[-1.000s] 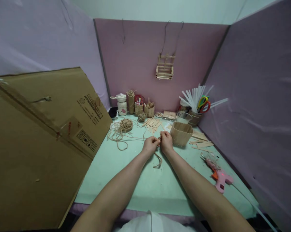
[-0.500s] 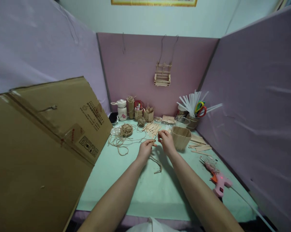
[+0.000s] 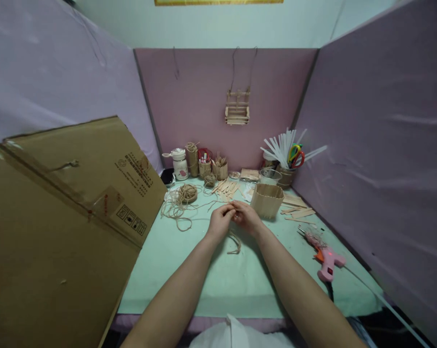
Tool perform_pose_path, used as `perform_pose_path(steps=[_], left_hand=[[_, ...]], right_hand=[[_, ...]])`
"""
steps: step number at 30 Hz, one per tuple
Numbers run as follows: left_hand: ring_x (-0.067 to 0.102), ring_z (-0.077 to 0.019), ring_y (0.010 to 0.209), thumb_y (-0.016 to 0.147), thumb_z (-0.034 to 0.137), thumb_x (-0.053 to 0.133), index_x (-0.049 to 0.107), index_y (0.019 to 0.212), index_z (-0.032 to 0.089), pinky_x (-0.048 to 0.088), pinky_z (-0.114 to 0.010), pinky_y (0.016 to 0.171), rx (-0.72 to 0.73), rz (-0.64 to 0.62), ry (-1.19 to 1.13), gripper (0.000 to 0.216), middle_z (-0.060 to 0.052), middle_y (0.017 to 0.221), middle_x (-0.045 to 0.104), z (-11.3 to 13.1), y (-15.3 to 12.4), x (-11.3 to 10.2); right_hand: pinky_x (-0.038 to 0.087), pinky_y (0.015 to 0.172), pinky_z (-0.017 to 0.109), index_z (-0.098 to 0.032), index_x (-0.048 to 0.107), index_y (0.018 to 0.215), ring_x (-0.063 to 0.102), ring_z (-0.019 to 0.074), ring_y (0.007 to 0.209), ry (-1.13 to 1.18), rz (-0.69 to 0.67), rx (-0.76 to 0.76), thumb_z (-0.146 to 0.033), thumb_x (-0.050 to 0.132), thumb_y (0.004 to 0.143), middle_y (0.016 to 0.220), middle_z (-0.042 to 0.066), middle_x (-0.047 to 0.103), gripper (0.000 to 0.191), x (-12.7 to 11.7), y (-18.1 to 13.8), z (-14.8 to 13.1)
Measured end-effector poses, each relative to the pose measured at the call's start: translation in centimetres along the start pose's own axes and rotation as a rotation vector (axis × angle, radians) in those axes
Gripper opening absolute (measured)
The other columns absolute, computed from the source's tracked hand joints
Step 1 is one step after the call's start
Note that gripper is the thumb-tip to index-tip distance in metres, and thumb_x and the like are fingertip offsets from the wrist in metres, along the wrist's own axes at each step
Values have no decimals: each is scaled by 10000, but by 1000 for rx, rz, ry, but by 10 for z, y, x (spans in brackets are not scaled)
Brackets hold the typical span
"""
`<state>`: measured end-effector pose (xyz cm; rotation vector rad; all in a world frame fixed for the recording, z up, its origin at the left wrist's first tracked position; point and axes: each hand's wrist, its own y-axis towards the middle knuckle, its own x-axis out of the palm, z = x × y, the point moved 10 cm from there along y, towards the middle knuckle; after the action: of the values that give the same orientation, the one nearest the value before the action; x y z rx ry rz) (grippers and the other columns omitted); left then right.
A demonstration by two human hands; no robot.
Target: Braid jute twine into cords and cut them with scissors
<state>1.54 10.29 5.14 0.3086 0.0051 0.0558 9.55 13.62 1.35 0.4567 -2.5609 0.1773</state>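
Observation:
My left hand (image 3: 220,221) and my right hand (image 3: 246,217) meet over the middle of the table, fingertips pinched together on twine. A braided-looking length of twine (image 3: 235,244) hangs below the hands towards the cloth. Thin loose strands run off to the left, near a ball of twine (image 3: 187,193) with tangled loops around it. Just beyond my right hand stands a box made of craft sticks (image 3: 267,200). The exact spot where the fingers grip is partly hidden by the hands.
A pink glue gun (image 3: 327,258) with its cord lies at the right. Loose craft sticks (image 3: 300,212) rest behind it. A large cardboard box (image 3: 69,232) leans in at the left. Along the back stand a white bottle (image 3: 180,166) and a holder with scissors (image 3: 285,178).
My right hand has come down and left to meet my left hand; the gap between them has closed. The view has shifted slightly.

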Motion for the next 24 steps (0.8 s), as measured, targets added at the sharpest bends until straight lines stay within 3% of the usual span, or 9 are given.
perform_pose_path(steps=[6,11,15,18,20,22,24], left_hand=[[591,-148,713,707,227,583,690,742,148,455,-288,760,-54,-25,43,137,-40,714,674,-7,0,0],[562,-149,664,683,248,622,694,702,151,465,-289,690,-116,-63,-7,122,-49,673,655,-6,-5,11],[546,-134,636,683,273,628,691,707,144,444,-268,662,-113,-111,-24,146,-36,642,637,1,-9,20],[559,-132,654,686,302,636,685,724,139,440,-261,677,-98,-139,-87,174,-33,652,641,7,-11,24],[563,-129,660,691,325,637,675,739,136,440,-259,686,-92,-125,-138,199,-31,655,641,9,-10,21],[553,-118,635,693,342,635,660,760,133,437,-250,658,-102,-63,-171,221,-27,653,636,6,-7,14],[524,-101,583,692,341,628,644,789,131,422,-234,600,-123,34,-168,232,-19,645,625,-1,-3,1]], right_hand=[[385,502,216,-181,586,660,472,85,537,-10,53,-66,-405,787,554,610,-27,540,320,-6,-2,-7],[291,385,223,-198,512,611,347,79,425,-89,290,-216,-536,705,578,492,-54,413,390,-38,4,-16],[264,362,227,-202,512,600,342,86,428,-127,398,-253,-550,691,567,487,-40,417,392,-54,5,-18],[259,365,223,-198,513,608,337,78,411,-113,397,-210,-523,697,571,482,-50,417,376,-54,5,-11],[279,384,224,-195,508,622,355,80,410,-130,326,-158,-506,682,602,486,-53,425,357,-46,6,-3],[309,410,233,-190,514,651,402,97,433,-224,254,-100,-506,630,661,513,-38,454,337,-38,7,3],[348,447,249,-184,526,698,459,122,488,-410,298,-130,-479,586,708,584,-12,495,301,-38,3,-2]])
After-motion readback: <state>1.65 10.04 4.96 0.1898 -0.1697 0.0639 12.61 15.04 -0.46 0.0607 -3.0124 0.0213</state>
